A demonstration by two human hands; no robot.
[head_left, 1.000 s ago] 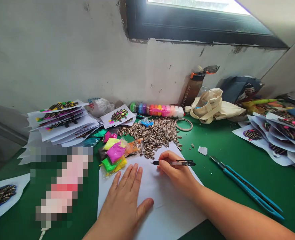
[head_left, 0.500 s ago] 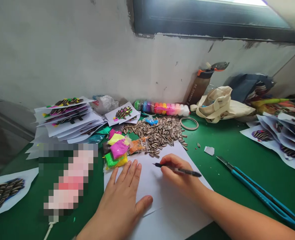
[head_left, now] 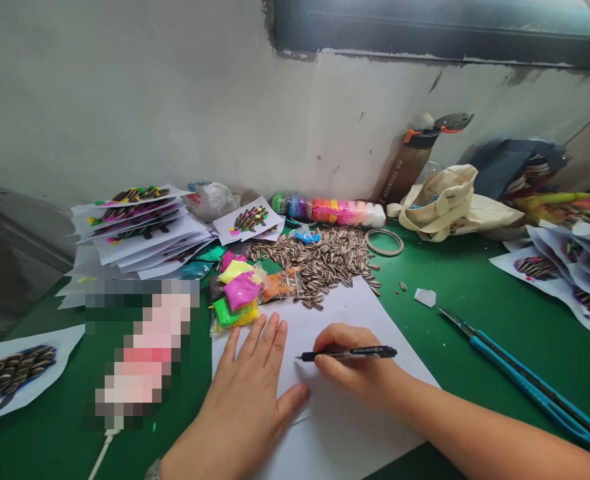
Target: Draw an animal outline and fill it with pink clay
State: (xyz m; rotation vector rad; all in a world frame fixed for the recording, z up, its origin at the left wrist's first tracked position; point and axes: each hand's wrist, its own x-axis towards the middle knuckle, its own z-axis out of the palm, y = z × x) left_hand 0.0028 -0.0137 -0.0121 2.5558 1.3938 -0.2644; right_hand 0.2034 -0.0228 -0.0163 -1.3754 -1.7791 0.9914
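A black pen (head_left: 359,353) is pinched in the fingers of my right hand (head_left: 362,373), its tip pointing left over the white paper (head_left: 345,427). I cannot tell whether the tip touches the sheet. My left hand (head_left: 247,387) lies flat on the paper's left part, fingers stretched and thumb out to the right. Just beyond its fingertips are bags of coloured clay (head_left: 242,290) in pink, yellow and green. Striped sunflower seeds (head_left: 335,257) are heaped behind the paper, some at its far edge.
On the right lie a blue-handled knife or tweezer-like tool (head_left: 529,387), a paper scrap (head_left: 425,297) and a tape ring (head_left: 385,243). Stacks of seed pictures (head_left: 139,233) stand left and right. A bottle (head_left: 407,163) and cloth bag (head_left: 445,207) are by the wall.
My right hand has brought the pen tip a little left and nearer to me across the paper. My left hand stays flat in place. The view has shifted slightly.
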